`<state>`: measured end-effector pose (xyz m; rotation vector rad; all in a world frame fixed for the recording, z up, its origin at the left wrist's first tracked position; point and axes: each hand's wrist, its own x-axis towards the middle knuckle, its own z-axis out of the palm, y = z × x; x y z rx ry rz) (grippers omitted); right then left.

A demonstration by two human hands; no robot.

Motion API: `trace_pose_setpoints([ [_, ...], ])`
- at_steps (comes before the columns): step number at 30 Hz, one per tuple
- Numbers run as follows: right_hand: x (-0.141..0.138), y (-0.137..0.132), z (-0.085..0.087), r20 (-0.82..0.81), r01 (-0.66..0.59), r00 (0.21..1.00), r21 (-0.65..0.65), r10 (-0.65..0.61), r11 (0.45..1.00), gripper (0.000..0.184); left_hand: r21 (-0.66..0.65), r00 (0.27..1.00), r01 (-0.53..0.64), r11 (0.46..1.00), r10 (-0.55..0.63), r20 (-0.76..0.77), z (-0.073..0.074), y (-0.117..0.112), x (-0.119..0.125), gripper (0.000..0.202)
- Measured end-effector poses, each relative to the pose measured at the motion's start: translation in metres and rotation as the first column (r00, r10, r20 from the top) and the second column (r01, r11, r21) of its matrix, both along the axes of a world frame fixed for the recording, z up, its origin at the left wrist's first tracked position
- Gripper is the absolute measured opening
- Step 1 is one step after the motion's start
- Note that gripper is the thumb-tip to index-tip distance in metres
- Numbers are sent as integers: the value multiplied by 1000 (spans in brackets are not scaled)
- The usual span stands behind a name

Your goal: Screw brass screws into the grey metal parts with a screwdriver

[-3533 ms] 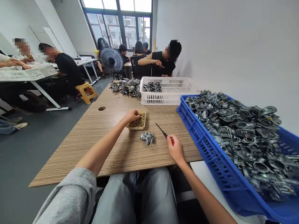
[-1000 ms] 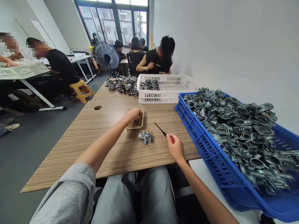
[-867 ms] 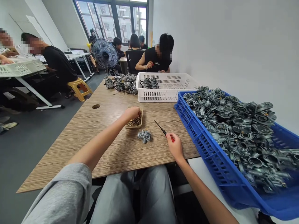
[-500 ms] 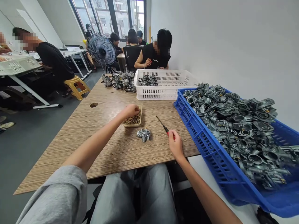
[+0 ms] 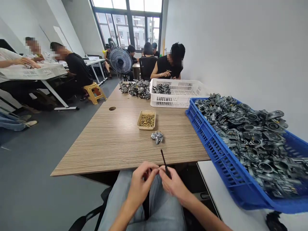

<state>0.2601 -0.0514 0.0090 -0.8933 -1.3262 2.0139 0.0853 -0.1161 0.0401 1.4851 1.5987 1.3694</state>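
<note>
two big crates flank this desk (image 5: 108, 144): a blue plastic crate (image 5: 207, 144) heaped with bare carburetor bodies sits against the right edge, and a white crate (image 5: 173, 102) holding a few more sits near the far edge. closer in, one carburetor (image 5: 157, 137) stands mid-desk, just below a small tray of brass fittings (image 5: 146, 121). both hands are just past the near edge, over the lap: right hand (image 5: 174, 187) closed round a thin black screwdriver (image 5: 164, 160), left hand (image 5: 141, 181) pinching something too tiny to make out. if that pinch slips, i'd guess it drops into the lap or under the desk.
</note>
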Motion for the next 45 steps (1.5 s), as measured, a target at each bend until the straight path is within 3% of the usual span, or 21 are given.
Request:
trace_pose_setpoints([
  [4, 9, -48, -29, 29, -83, 996, -37, 84, 996, 74, -29, 990, 118, 993, -120, -70, -17, -43, 5, 29],
  [10, 24, -58, -37, 50, -55, 997, 1, 54, 999, 72, -79, 983, 181, 980, -183, -20, -35, -59, 12, 28],
  [13, 24, -60, -37, 34, -27, 999, -13, 27, 1000, 70, -126, 984, 107, 986, -87, 153, -45, -52, 15, 32],
  [16, 24, -63, -36, 12, -21, 1000, -49, 22, 999, 70, -178, 925, 23, 984, 47, 377, -55, -45, 24, 51],
  [19, 23, -67, -34, 4, -22, 1000, -83, 22, 996, 70, -177, 871, 4, 984, 83, 484, -61, -44, 39, 60],
  [24, 22, -73, -34, 3, 16, 1000, -123, -15, 992, 70, -181, 843, -72, 981, 156, 515, -63, -46, 54, 60],
  [35, 18, -77, -37, -18, 46, 999, -176, -50, 983, 73, -188, 826, -103, 977, 190, 531, -63, -46, 56, 60],
  [45, 19, -72, -34, -45, 127, 989, -220, -140, 967, 76, -151, 903, -18, 988, 81, 422, -64, -47, 55, 52],
])
